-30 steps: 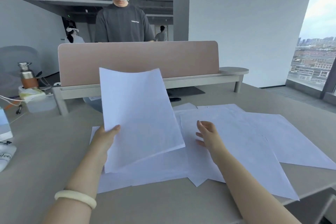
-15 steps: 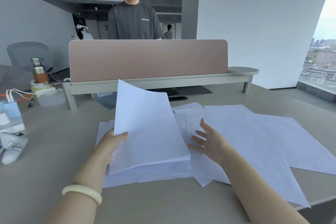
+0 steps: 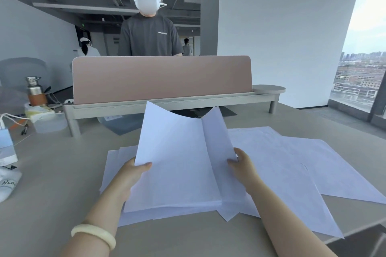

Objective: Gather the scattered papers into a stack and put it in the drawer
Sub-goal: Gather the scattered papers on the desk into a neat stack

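Observation:
A small stack of white papers (image 3: 177,165) stands tilted in front of me, its lower edge resting on other sheets. My left hand (image 3: 133,173) grips its left edge, thumb on top. My right hand (image 3: 242,165) grips its right edge, which curls upward. More loose white papers (image 3: 292,165) lie spread over the beige desk (image 3: 52,183) to the right and under the stack. No drawer is in view.
A pink divider panel (image 3: 160,77) on a low shelf crosses the desk's far side, with a person standing behind it. A steel bottle (image 3: 35,94), a plastic tub (image 3: 48,123), cables and a white bag (image 3: 8,181) sit at the left. The desk edge runs close on the right.
My right hand has left the sheets on the desk and taken hold of the stack's right edge. The stack now bows between both hands.

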Demonstrator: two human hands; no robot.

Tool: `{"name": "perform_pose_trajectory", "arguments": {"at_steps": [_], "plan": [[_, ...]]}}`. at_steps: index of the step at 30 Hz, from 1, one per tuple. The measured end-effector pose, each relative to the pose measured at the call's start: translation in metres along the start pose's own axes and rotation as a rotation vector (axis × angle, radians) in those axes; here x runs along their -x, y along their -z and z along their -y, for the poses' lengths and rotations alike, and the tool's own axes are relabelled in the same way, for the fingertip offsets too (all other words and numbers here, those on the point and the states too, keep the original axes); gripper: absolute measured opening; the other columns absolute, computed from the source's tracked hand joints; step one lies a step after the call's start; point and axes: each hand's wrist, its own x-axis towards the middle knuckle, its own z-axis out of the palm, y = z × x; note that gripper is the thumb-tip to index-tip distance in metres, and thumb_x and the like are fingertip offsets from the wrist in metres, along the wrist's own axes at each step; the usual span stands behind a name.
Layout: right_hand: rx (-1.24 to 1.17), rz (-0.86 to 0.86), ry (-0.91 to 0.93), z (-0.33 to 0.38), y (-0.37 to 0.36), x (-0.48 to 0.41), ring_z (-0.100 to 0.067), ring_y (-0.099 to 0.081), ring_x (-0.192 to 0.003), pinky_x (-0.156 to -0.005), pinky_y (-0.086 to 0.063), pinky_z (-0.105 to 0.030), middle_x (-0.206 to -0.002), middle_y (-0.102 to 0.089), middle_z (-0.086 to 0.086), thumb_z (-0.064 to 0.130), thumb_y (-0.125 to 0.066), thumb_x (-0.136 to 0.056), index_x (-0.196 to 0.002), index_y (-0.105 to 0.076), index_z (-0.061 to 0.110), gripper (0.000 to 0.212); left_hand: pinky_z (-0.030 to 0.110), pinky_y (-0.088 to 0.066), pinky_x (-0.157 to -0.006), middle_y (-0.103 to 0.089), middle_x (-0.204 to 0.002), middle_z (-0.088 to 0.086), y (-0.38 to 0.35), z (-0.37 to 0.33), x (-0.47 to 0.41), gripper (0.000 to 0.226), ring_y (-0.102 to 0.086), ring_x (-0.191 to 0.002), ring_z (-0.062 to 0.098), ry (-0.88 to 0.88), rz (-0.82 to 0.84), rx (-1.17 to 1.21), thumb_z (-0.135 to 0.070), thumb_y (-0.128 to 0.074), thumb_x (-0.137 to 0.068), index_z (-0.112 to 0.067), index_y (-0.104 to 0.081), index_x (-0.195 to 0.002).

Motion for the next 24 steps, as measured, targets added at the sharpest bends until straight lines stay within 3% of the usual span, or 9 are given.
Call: {"name": "perform_pose_trajectory", "arguments": {"at_steps": [3,9,13,17,20,24], "plan": [[0.028,-0.071,0.073,0.005,0.013,-0.002,-0.022,-0.054,-0.086,-0.061,-0.040,-0.025,-0.094,-0.058,0.001,0.004,-0.039,-0.091,-0.126,-0.054,0.014,0.039,0.033,-0.037,-0.091,-0.063,-0.119,0.004,-0.006,-0.001,0.004,0.033,-0.056,-0.110,0.025,0.005,-0.018,0.001,-0.015,-0.059,-0.092,-0.015,-0.056,-0.125],[0.121,-0.231,0.218,0.043,0.054,0.000,-0.022,-0.053,-0.087,-0.062,-0.039,-0.029,-0.093,-0.060,0.001,0.006,-0.037,-0.093,-0.129,-0.051,0.020,0.041,0.038,-0.043,-0.090,-0.064,-0.116,0.008,-0.011,-0.003,0.004,0.033,-0.058,-0.107,0.029,0.015,-0.040,0.048,-0.018,-0.059,-0.093,-0.014,-0.056,-0.125],[-0.036,-0.308,0.357,0.082,0.083,0.019,-0.019,-0.056,-0.087,-0.064,-0.043,-0.022,-0.094,-0.061,0.005,0.007,-0.042,-0.093,-0.117,-0.056,0.023,0.032,0.035,-0.043,-0.084,-0.065,-0.108,0.005,-0.016,-0.005,0.008,0.028,-0.059,-0.099,0.026,0.011,-0.036,0.062,-0.014,-0.057,-0.093,-0.014,-0.057,-0.121],[-0.327,-0.209,0.329,0.098,0.093,0.032,-0.012,-0.065,-0.081,-0.067,-0.050,-0.025,-0.093,-0.068,0.008,0.012,-0.049,-0.093,-0.106,-0.061,0.025,0.022,0.030,-0.037,-0.086,-0.062,-0.112,0.002,-0.018,-0.005,0.011,0.028,-0.055,-0.102,0.022,0.010,-0.027,0.073,-0.012,-0.056,-0.093,-0.017,-0.055,-0.120],[-0.369,-0.129,0.239,0.078,0.074,0.021,-0.021,-0.068,-0.090,-0.081,-0.054,-0.036,-0.099,-0.072,0.003,0.011,-0.053,-0.091,-0.101,-0.065,0.026,0.022,0.033,-0.040,-0.088,-0.064,-0.114,0.002,-0.021,-0.008,0.010,0.029,-0.056,-0.105,0.022,0.029,-0.019,0.075,-0.016,-0.059,-0.092,-0.018,-0.057,-0.121],[-0.325,-0.026,0.097,0.035,0.033,0.015,-0.018,-0.064,-0.078,-0.068,-0.051,-0.028,-0.094,-0.068,-0.003,0.003,-0.052,-0.091,-0.105,-0.061,0.017,0.022,0.040,-0.050,-0.091,-0.072,-0.109,0.000,-0.022,-0.010,0.008,0.034,-0.064,-0.106,0.023,0.019,0.040,0.121,-0.028,-0.070,-0.083,-0.023,-0.064,-0.116]]}}
